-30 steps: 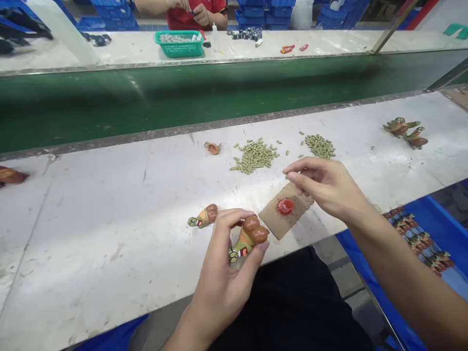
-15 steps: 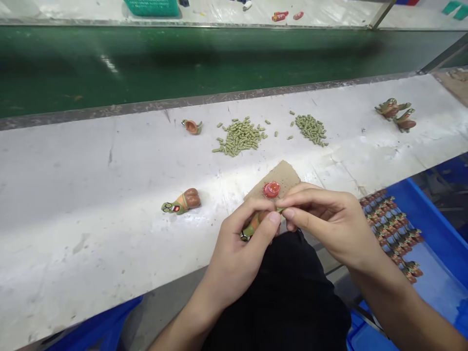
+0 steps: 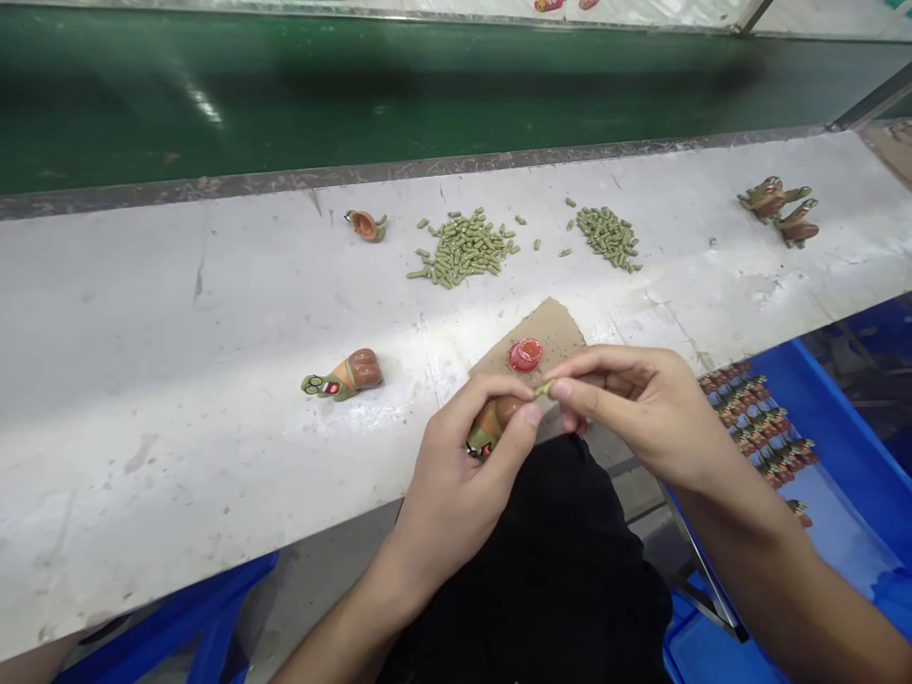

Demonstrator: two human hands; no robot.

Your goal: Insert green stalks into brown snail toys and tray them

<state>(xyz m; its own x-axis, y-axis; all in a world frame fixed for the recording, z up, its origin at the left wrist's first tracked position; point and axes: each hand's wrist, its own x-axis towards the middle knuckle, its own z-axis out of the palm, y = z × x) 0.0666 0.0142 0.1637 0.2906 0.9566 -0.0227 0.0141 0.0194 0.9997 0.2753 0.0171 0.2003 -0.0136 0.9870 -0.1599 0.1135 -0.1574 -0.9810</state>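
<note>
The left hand (image 3: 463, 465) comes up from the lower left, its forearm slanting toward the middle and the back of the hand largely facing the camera. Its index finger arches over the far side and its thumb lies along the near side, closed around a glossy figurine with a green head, orange middle and rounded brown end (image 3: 490, 424). The figurine is tilted, head toward the person and brown end away, held at the near edge of the long white worktop (image 3: 214, 446).

The right hand (image 3: 652, 413) reaches in from the lower right, forearm rising diagonally and wrist nearly straight. Thumb and index finger make a narrow pinch on a small, slim green piece (image 3: 544, 389), while the other fingers curl beneath. The two hands' fingertips nearly meet; the piece's inner end sits at the left fingertips, by the figurine's brown end, but whether it touches the figurine cannot be told.

Just beyond the fingers, a glossy red blob (image 3: 525, 354) rests on a flat brown cardboard piece (image 3: 554, 324). A similar green, orange and brown figurine (image 3: 347, 373) lies on the worktop, left of the left hand.
</note>
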